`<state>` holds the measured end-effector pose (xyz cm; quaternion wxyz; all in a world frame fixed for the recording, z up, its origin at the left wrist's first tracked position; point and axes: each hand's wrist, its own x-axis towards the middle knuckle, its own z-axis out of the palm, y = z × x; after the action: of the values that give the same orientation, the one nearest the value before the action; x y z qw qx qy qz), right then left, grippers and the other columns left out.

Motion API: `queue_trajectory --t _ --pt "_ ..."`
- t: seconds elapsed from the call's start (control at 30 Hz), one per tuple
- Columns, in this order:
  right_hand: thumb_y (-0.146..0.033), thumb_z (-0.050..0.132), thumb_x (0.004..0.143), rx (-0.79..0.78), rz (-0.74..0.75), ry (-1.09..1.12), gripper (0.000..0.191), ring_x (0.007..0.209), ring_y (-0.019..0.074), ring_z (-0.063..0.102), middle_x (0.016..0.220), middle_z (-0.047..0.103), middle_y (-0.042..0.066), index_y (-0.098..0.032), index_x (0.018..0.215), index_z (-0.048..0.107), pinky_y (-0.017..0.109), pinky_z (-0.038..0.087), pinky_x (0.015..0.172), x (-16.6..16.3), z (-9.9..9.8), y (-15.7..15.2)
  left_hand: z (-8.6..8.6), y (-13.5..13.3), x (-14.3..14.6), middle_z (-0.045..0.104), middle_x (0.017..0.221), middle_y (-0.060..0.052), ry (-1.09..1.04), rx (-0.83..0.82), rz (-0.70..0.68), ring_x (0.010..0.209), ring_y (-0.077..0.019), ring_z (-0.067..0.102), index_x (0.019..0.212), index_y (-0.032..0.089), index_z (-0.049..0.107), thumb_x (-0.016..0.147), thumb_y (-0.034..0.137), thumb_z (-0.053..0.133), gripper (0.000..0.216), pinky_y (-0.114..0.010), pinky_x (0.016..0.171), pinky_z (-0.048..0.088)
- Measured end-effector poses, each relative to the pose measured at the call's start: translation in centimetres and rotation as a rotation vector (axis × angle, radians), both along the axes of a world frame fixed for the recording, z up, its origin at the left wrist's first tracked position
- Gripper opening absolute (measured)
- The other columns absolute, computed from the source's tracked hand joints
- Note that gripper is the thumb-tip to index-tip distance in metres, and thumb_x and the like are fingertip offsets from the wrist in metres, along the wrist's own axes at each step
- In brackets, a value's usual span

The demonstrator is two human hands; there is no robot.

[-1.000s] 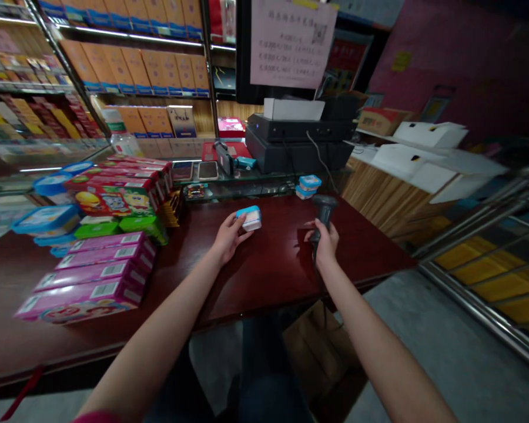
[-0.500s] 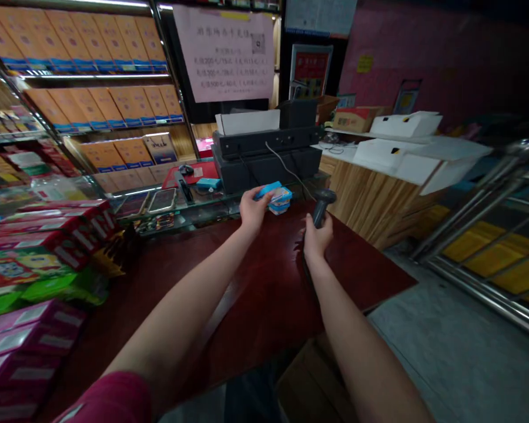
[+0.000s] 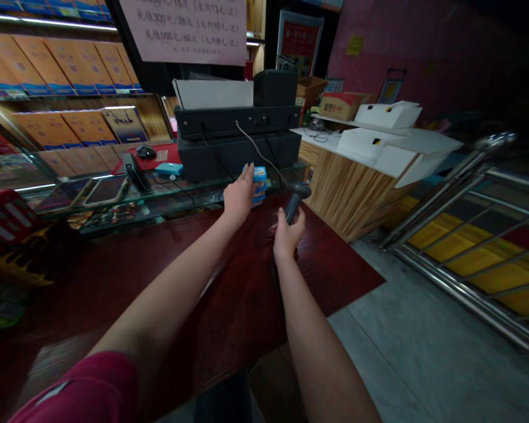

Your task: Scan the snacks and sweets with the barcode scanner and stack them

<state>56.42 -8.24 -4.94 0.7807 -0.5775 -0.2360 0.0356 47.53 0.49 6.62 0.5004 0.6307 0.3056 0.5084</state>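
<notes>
Green packet: a shiny green packet (image 3: 2,308) lies at the left, dark and blurred, well apart from both hands.
Red cartons: glossy red printed cartons (image 3: 4,226) lie just beyond it; whether they have been dealt with does not show.
Tabletop: the glossy dark red-brown tabletop (image 3: 330,276) carries the goods.
Scanner: the right hand (image 3: 290,234) is wrapped around the handle of a dark grey plastic handheld scanner (image 3: 298,192), held raised over the tabletop, so it is not yet put down.
Blue tubs: small sky-blue plastic tubs (image 3: 260,181) are stacked near the tabletop's far edge. The left hand (image 3: 239,197) has its fingers extended along the upper part; gripping or merely touching, I cannot tell.
Progress: stacking looks nearly complete, by my judgement; releasing the top tub, if it is held, seems left.
Till: a black boxy machine (image 3: 238,153) stands behind the stack.
</notes>
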Motion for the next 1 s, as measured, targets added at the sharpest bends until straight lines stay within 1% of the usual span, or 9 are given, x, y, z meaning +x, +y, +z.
queue_trajectory --t 0.17,0.37,0.47,0.57,0.63,0.7,0.83,0.93,1.0 --pt "-0.047 0.068 0.092 0.003 0.040 0.068 0.067 0.088 0.0262 0.080 0.125 0.076 0.014 -0.024 0.152 0.049 0.032 0.058 0.053 -0.1 0.0 0.1 0.3 1.0 -0.4 0.076 0.118 -0.012 0.063 0.059 0.004 0.145 -0.0344 0.057 0.086 0.022 0.076 0.080 -0.001 0.079 0.024 -0.034 0.106 0.056" --pt "-0.051 0.066 0.092 0.001 0.011 -0.039 0.065 0.081 0.0276 0.080 0.113 0.078 0.011 -0.024 0.150 0.053 0.035 0.059 0.052 0.3 -0.4 0.0 1.0 1.6 1.1 0.069 0.090 -0.014 0.299 0.233 0.079 0.139 -0.0394 0.060 0.069 0.018 0.064 0.087 0.001 0.070 0.026 -0.042 0.108 0.054" --pt "-0.046 0.071 0.088 -0.016 -0.042 0.056 0.065 0.073 0.0258 0.078 0.108 0.078 0.010 -0.025 0.148 0.054 0.034 0.057 0.049 0.1 0.0 -0.1 1.2 1.2 1.2 0.072 0.098 -0.014 0.246 0.173 0.043 0.143 -0.0396 0.057 0.072 0.018 0.067 0.083 -0.002 0.073 0.023 -0.040 0.110 0.053" --pt "-0.043 0.073 0.085 0.002 -0.045 0.118 0.062 0.056 0.0203 0.069 0.099 0.078 0.007 -0.023 0.141 0.056 0.032 0.052 0.043 -0.4 0.9 -0.4 1.4 0.5 -0.3 0.072 0.131 -0.014 0.065 0.069 -0.034 0.143 -0.0391 0.057 0.094 0.019 0.078 0.078 -0.002 0.079 0.026 -0.037 0.106 0.055" --pt "-0.042 0.075 0.082 0.055 -0.031 0.139 0.059 0.047 0.0167 0.061 0.091 0.076 0.005 -0.021 0.134 0.058 0.031 0.050 0.041 -0.9 1.7 -0.7 1.8 0.2 -2.2 0.063 0.152 -0.012 0.013 0.054 -0.061 0.140 -0.0382 0.060 0.109 0.022 0.079 0.079 0.004 0.081 0.035 -0.035 0.101 0.057" --pt "-0.042 0.079 0.078 0.125 0.020 0.133 0.058 0.044 0.0145 0.057 0.088 0.077 0.003 -0.021 0.129 0.060 0.030 0.050 0.041 -1.7 2.6 -1.3 2.6 0.0 -4.9 0.059 0.157 -0.010 0.055 0.121 -0.066 0.138 -0.0372 0.061 0.117 0.024 0.078 0.082 0.009 0.082 0.038 -0.032 0.098 0.058" --pt "-0.044 0.087 0.071 0.172 0.193 0.065 0.051 0.041 0.0107 0.053 0.089 0.080 0.004 -0.021 0.111 0.065 0.027 0.049 0.042 -4.2 4.2 -3.5 6.1 -0.4 -12.3 0.073 0.126 -0.012 0.068 0.241 0.065 0.136 -0.0332 0.063 0.112 0.022 0.077 0.087 0.013 0.081 0.027 -0.026 0.096 0.055" --pt "-0.046 0.089 0.069 0.078 0.392 0.050 0.043 0.041 0.0115 0.057 0.094 0.082 0.008 -0.021 0.098 0.068 0.026 0.046 0.038 -7.3 5.0 -4.9 9.7 -1.1 -19.4 0.074 0.102 -0.009 -0.016 0.269 0.276 0.127 -0.0278 0.068 0.104 0.020 0.077 0.090 0.016 0.081 0.015 -0.021 0.093 0.053" --pt "-0.047 0.090 0.070 0.040 0.517 0.070 0.044 0.043 0.0119 0.060 0.099 0.082 0.009 -0.020 0.099 0.072 0.026 0.048 0.039 -10.3 5.3 -5.6 11.8 -2.0 -24.7 0.076 0.102 -0.008 0.092 0.359 0.449 0.120 -0.0254 0.071 0.105 0.021 0.076 0.094 0.024 0.078 0.012 -0.022 0.091 0.053"
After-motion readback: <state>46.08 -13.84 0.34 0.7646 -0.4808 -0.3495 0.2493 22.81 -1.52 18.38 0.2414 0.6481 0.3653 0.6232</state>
